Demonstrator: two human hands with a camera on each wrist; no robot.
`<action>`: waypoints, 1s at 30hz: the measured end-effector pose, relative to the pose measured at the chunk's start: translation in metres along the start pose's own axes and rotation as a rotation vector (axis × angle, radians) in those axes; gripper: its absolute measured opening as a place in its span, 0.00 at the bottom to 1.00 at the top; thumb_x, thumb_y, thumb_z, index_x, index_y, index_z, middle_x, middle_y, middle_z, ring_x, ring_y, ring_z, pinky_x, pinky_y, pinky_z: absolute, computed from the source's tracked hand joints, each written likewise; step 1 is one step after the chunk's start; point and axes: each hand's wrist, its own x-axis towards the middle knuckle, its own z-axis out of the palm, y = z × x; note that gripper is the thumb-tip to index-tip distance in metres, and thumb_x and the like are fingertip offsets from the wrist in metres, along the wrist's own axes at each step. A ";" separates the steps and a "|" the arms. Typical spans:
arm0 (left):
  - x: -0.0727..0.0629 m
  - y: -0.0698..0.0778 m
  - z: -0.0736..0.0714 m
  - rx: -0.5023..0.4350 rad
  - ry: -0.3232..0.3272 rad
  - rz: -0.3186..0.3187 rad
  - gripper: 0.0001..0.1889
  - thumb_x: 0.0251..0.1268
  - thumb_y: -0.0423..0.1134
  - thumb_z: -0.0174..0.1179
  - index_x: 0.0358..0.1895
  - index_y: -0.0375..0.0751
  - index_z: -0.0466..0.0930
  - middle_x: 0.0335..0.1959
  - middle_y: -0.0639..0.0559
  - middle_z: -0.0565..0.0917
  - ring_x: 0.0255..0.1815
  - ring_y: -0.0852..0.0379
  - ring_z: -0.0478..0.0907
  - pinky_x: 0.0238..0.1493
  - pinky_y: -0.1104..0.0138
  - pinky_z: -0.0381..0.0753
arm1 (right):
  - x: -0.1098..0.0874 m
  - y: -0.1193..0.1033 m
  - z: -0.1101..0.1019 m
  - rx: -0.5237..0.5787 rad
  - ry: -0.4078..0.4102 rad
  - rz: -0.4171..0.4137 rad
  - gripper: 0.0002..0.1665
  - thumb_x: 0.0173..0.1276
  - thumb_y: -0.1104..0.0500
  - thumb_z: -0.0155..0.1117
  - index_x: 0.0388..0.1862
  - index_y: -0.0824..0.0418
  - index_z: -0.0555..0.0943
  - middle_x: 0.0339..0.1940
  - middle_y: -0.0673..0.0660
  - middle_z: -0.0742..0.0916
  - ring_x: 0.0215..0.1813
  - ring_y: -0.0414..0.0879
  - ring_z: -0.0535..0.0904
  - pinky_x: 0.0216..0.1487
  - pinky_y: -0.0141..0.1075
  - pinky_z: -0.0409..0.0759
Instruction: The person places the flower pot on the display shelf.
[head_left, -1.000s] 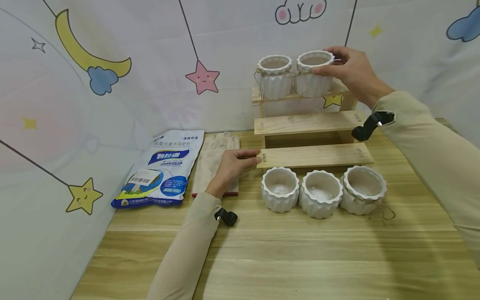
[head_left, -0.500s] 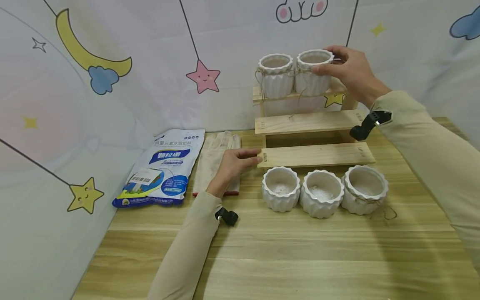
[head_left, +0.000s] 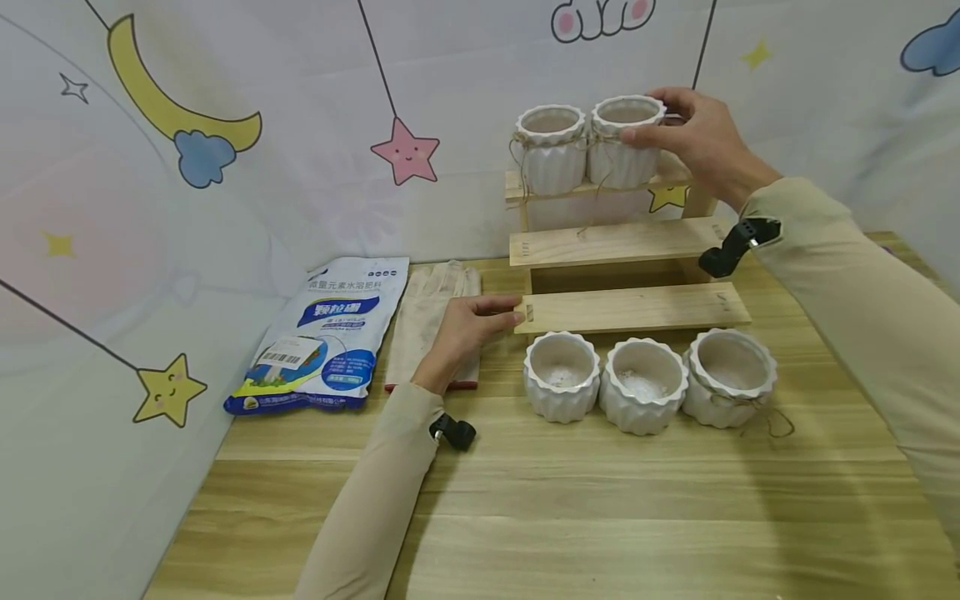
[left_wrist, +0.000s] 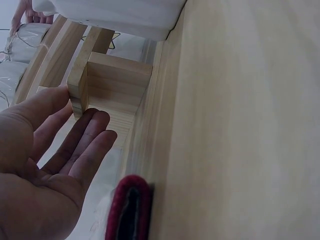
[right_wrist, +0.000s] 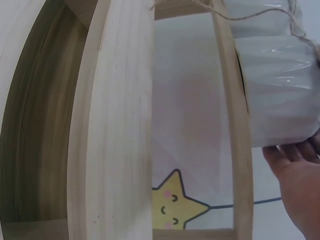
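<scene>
On the top tier of a wooden stepped rack (head_left: 615, 242) stand two white fluted flower pots with twine round their necks. My right hand (head_left: 712, 150) grips the right-hand flower pot (head_left: 621, 168) from its right side, thumb in front and fingers behind. Close beside it is the left flower pot (head_left: 553, 169). In the right wrist view, my fingers (right_wrist: 300, 151) lie against the pot's side. Lower down, my left hand (head_left: 467, 332) pinches the left end of the lowest board (head_left: 630, 310); the left wrist view shows the thumb and fingers around that board end (left_wrist: 80, 87).
Three more white pots, the left pot (head_left: 561, 400), middle pot (head_left: 642, 412) and right pot (head_left: 723, 410), stand before the rack. Left of it lie a pale work glove (head_left: 427, 312) and a blue-and-white fertilizer bag (head_left: 322, 333). A patterned curtain (head_left: 465, 75) hangs behind.
My right hand has shifted the right top pot slightly left, narrowing the gap to its neighbour. The left hand keeps its place on the board.
</scene>
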 end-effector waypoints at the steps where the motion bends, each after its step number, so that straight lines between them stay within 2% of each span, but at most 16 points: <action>1: 0.000 0.000 0.000 0.002 0.001 0.000 0.15 0.66 0.37 0.76 0.55 0.40 0.92 0.52 0.52 0.91 0.55 0.56 0.86 0.55 0.66 0.82 | 0.000 0.000 -0.001 -0.006 -0.008 -0.001 0.42 0.69 0.56 0.79 0.78 0.59 0.72 0.60 0.47 0.81 0.62 0.42 0.77 0.60 0.27 0.75; 3: 0.000 0.000 0.000 0.001 0.003 0.002 0.15 0.66 0.37 0.76 0.55 0.40 0.92 0.52 0.51 0.91 0.54 0.57 0.86 0.55 0.66 0.82 | -0.002 0.000 -0.003 -0.026 -0.028 -0.006 0.44 0.70 0.56 0.78 0.80 0.58 0.69 0.62 0.48 0.80 0.65 0.43 0.76 0.63 0.28 0.74; 5: 0.000 0.001 0.000 -0.002 0.003 0.004 0.15 0.67 0.37 0.76 0.55 0.39 0.92 0.52 0.51 0.91 0.54 0.57 0.86 0.54 0.67 0.83 | -0.004 -0.001 -0.006 -0.054 -0.049 -0.007 0.48 0.71 0.54 0.77 0.84 0.56 0.64 0.70 0.52 0.78 0.70 0.45 0.73 0.70 0.30 0.71; 8: -0.001 0.001 0.001 -0.008 0.002 0.005 0.15 0.67 0.36 0.76 0.55 0.38 0.92 0.52 0.50 0.91 0.53 0.57 0.86 0.53 0.68 0.83 | -0.008 -0.002 -0.011 -0.105 -0.068 -0.014 0.53 0.73 0.51 0.75 0.88 0.54 0.56 0.81 0.56 0.69 0.79 0.47 0.66 0.78 0.34 0.63; 10: -0.001 0.001 0.001 -0.009 0.002 0.003 0.15 0.66 0.36 0.76 0.55 0.38 0.92 0.52 0.50 0.91 0.53 0.57 0.86 0.53 0.68 0.83 | -0.011 -0.004 -0.015 -0.124 -0.069 -0.020 0.56 0.74 0.51 0.73 0.90 0.54 0.51 0.85 0.58 0.64 0.83 0.47 0.61 0.80 0.35 0.60; 18: -0.001 0.001 0.001 -0.002 -0.004 -0.001 0.15 0.67 0.37 0.76 0.55 0.40 0.92 0.52 0.51 0.91 0.56 0.56 0.85 0.57 0.65 0.82 | -0.033 -0.007 -0.035 -0.149 -0.064 -0.075 0.54 0.76 0.54 0.70 0.90 0.55 0.49 0.86 0.56 0.62 0.84 0.44 0.58 0.77 0.29 0.61; 26: -0.003 0.001 0.000 -0.041 -0.018 0.005 0.16 0.67 0.36 0.76 0.56 0.40 0.91 0.51 0.49 0.91 0.56 0.53 0.86 0.57 0.64 0.83 | -0.059 -0.005 -0.051 -0.175 -0.058 -0.097 0.52 0.76 0.56 0.70 0.89 0.54 0.52 0.86 0.53 0.64 0.83 0.42 0.60 0.73 0.24 0.63; 30: -0.003 0.001 0.000 -0.035 -0.019 0.007 0.16 0.67 0.37 0.76 0.57 0.40 0.91 0.52 0.49 0.91 0.59 0.54 0.84 0.60 0.63 0.82 | -0.075 -0.001 -0.057 -0.210 -0.056 -0.130 0.50 0.77 0.58 0.69 0.89 0.53 0.54 0.86 0.53 0.65 0.83 0.43 0.61 0.71 0.22 0.64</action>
